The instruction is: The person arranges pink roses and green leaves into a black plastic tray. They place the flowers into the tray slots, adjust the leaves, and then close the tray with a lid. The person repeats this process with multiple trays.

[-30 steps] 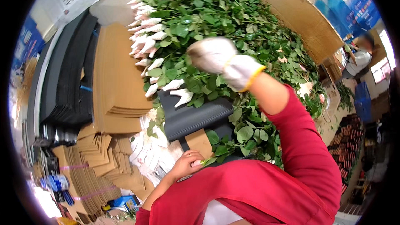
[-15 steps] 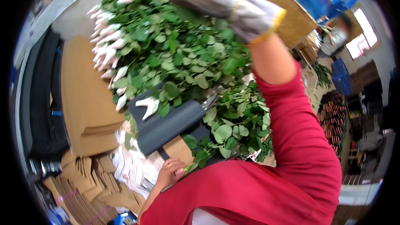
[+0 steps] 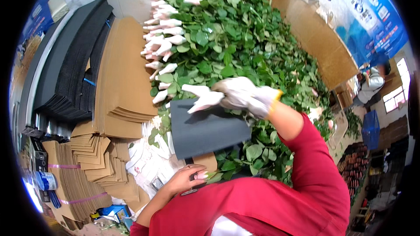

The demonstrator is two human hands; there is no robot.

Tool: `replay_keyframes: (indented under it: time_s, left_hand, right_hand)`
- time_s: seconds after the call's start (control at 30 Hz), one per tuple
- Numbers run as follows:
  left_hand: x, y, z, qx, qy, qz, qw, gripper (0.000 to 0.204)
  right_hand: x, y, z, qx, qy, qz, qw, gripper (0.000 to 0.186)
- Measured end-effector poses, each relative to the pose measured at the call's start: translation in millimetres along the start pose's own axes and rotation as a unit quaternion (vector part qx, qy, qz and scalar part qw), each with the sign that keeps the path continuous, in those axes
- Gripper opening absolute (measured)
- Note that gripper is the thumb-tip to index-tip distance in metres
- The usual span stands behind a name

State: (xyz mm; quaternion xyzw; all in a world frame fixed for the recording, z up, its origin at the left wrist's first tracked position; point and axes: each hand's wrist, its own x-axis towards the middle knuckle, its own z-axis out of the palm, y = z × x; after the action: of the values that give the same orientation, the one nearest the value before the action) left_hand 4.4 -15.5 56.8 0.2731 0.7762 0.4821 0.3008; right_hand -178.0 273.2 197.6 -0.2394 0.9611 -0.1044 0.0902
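Observation:
My right hand [image 3: 238, 94], in a white-and-grey work glove with a yellow cuff edge, is closed round rose stems just behind two white-sleeved buds [image 3: 203, 97]. Beneath these buds lies a dark grey wrapping sheet [image 3: 210, 133]. My bare left hand [image 3: 186, 181], a ring on one finger, is closed on a pale pink rose [image 3: 200, 175] at the near edge, beside a small brown cardboard piece [image 3: 208, 160]. Beyond both hands, a big heap of leafy rose stems [image 3: 245, 39] has its white-sleeved heads [image 3: 164, 43] lined up at the left.
To the left stand stacked brown cardboard sheets [image 3: 120, 69] and black sheets [image 3: 72, 61]. Strapped folded cardboard [image 3: 72, 183] sits near left, by a blue box [image 3: 116, 212]. A cardboard wall [image 3: 319, 56] borders the heap. Another person [image 3: 372, 85] is far right.
My right hand has come down from the far side of the heap to the two sleeved buds. The curled dark sheet now lies flatter. My left hand stays at the near edge; the view has shifted.

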Motion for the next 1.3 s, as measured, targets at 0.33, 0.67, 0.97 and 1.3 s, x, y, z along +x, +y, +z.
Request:
replay_keyframes:
  time_s: [0.33,0.67,0.97,1.3]
  left_hand:
    - [84,164,-34,-0.186,0.422,0.110,0.881,0.038]
    - [-82,93,-43,0.290,0.185,-0.079,0.935,0.024]
    - [-74,147,-36,0.069,0.093,0.007,0.993,0.035]
    - [-6,-4,20,0.015,0.113,0.098,0.989,0.023]
  right_hand:
    - [-110,-46,13,-0.050,0.295,-0.164,0.940,0.046]
    - [-122,-50,7,-0.062,0.260,-0.158,0.951,0.046]
    - [-116,-46,-17,-0.026,0.290,-0.167,0.942,0.032]
    - [-158,-115,-77,-0.144,0.022,-0.166,0.975,0.027]
